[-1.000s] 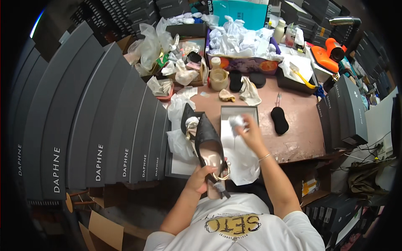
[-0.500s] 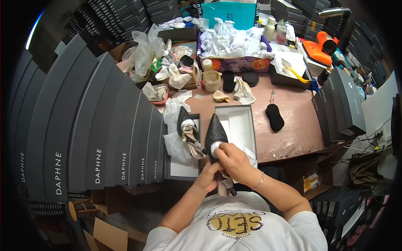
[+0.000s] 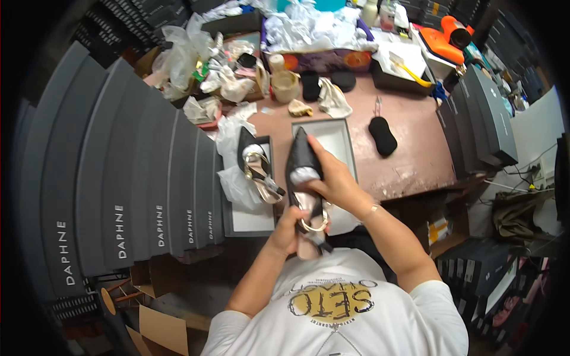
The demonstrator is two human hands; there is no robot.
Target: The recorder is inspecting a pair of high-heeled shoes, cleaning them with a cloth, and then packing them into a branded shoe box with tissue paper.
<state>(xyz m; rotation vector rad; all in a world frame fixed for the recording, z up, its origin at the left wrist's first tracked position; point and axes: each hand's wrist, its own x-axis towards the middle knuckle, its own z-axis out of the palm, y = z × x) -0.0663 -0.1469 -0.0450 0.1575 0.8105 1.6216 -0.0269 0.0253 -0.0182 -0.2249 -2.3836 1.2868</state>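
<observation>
Black pointed shoe (image 3: 301, 155), white wad (image 3: 304, 175) showing inside, is overhanging an open grey box (image 3: 332, 132); left hand (image 3: 287, 232) is gripping its rear half, right hand (image 3: 336, 179) clasping its front

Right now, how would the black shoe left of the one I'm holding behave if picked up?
That black shoe is probably light, given its slim, open shape. Its pointed toe looks structured, so likely stiff there. The thin rear straps may flop.

Worn reddish-brown table (image 3: 412, 127); pale wall (image 3: 537, 133) right; wooden stool (image 3: 108, 301) left.
</observation>
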